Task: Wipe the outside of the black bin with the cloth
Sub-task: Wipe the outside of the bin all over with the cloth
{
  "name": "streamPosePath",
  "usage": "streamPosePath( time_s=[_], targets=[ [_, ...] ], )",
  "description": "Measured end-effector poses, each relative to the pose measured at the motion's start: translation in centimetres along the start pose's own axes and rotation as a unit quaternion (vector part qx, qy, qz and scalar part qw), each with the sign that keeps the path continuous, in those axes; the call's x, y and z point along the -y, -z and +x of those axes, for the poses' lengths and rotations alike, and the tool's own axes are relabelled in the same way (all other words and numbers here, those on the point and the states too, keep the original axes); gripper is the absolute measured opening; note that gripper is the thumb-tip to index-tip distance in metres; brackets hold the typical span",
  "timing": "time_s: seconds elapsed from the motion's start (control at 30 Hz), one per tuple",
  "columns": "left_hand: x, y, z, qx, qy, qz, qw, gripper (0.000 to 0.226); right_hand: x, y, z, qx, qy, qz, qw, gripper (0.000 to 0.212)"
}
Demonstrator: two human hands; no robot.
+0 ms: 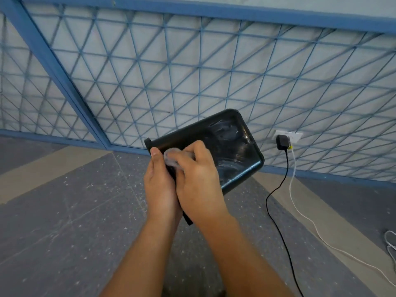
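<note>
Hands meet at the near end of the black bin (227,146), which is held off the floor and tilted, its far corners pointing up and right toward the blue grille (192,67). The left hand (159,185) grips the bin's rim edge, thumb lying straight up along the lip; its fingers are hidden behind the bin. The right hand (199,181) has its fingers curled together, pressing a bunched pale cloth (172,156) against the bin just beside that lip. The broad face turned to the camera shows wet smears. How far the bin's far edge is from the grille cannot be told. Speckled grey floor (64,221) lies open to the left and beneath the arms. To the right, a black charger (281,142) sits in a wall socket (296,135), and a black cable (270,195) and a white cable (300,213) trail across the floor.
</note>
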State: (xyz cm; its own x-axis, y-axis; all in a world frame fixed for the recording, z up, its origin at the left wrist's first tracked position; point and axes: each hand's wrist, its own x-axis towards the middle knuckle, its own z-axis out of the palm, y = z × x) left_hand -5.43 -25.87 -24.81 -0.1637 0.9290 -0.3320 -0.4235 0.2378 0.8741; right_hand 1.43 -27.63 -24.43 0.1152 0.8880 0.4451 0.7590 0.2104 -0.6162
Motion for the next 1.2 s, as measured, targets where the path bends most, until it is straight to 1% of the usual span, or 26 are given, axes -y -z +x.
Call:
streamPosePath(
  time_s=[0.07,0.1,0.17,0.23,0.3,0.4,0.43,0.5,0.6,0.67,0.77,0.87,0.9,1.03,1.1,1.13,1.2],
  targets=[
    [0.0,0.6,0.4,-0.001,0.006,-0.015,1.0,0.051,-0.7,0.0,-0.8,0.027,-0.002,0.0,1.0,0.026],
    [0.1,0.7,0.7,0.002,0.007,-0.015,1.0,0.051,-1.3,0.0,-0.7,0.02,-0.018,0.002,1.0,0.027],
    [0.4,0.6,0.7,0.005,0.004,-0.002,1.0,0.047,-2.3,-0.2,0.3,-0.019,-0.047,0.001,0.999,0.027],
    [0.6,0.4,0.5,0.01,0.004,0.002,1.0,0.045,-2.3,-0.6,1.7,-0.039,-0.057,0.008,0.998,0.027],
    [0.6,0.5,0.6,0.004,0.002,0.001,1.0,0.046,-1.3,-0.9,2.1,-0.01,-0.029,0.01,0.999,0.025],
    [0.5,1.1,1.1,-0.013,0.02,-0.018,1.0,0.047,-0.4,-0.9,0.2,0.071,0.009,-0.016,0.997,0.024],
    [0.4,1.2,1.2,-0.017,0.03,-0.027,0.999,0.048,-0.7,-0.8,-0.6,0.085,0.012,-0.024,0.996,0.024],
    [0.3,1.0,1.2,-0.033,0.048,-0.029,0.998,0.049,-1.8,-0.4,-1.2,0.076,-0.009,-0.011,0.997,0.026],
    [0.6,0.2,0.8,-0.027,0.059,-0.022,0.998,0.055,-2.9,-0.4,0.0,0.013,-0.044,-0.013,0.999,0.024],
    [0.6,0.1,0.6,-0.032,0.063,-0.02,0.997,0.058,-2.5,-0.9,1.0,-0.008,-0.052,-0.007,0.999,0.024],
    [0.5,0.7,0.9,-0.034,0.061,-0.034,0.997,0.065,-1.3,-1.4,0.3,0.021,-0.02,0.007,1.0,0.023],
    [0.2,1.1,1.4,-0.052,0.063,-0.039,0.996,0.063,-1.8,-1.0,-1.6,0.063,0.003,0.014,0.998,0.022],
    [0.2,1.2,1.6,-0.056,0.061,-0.034,0.996,0.061,-2.4,-0.7,-1.8,0.058,-0.008,0.016,0.998,0.023],
    [0.3,0.8,1.6,-0.056,0.042,0.001,0.998,0.052,-4.3,-0.3,-0.4,-0.019,-0.076,0.002,0.997,0.025],
    [0.4,0.6,1.4,-0.053,0.036,-0.003,0.998,0.051,-3.5,-0.8,0.3,-0.028,-0.068,0.002,0.997,0.025],
    [0.4,0.6,1.3,-0.049,0.033,-0.013,0.998,0.051,-2.7,-1.0,0.3,-0.015,-0.048,0.003,0.999,0.024],
    [0.5,0.9,1.3,-0.042,0.037,-0.031,0.998,0.053,-1.5,-1.4,-0.7,0.039,-0.01,0.001,0.999,0.023]
  ],
)
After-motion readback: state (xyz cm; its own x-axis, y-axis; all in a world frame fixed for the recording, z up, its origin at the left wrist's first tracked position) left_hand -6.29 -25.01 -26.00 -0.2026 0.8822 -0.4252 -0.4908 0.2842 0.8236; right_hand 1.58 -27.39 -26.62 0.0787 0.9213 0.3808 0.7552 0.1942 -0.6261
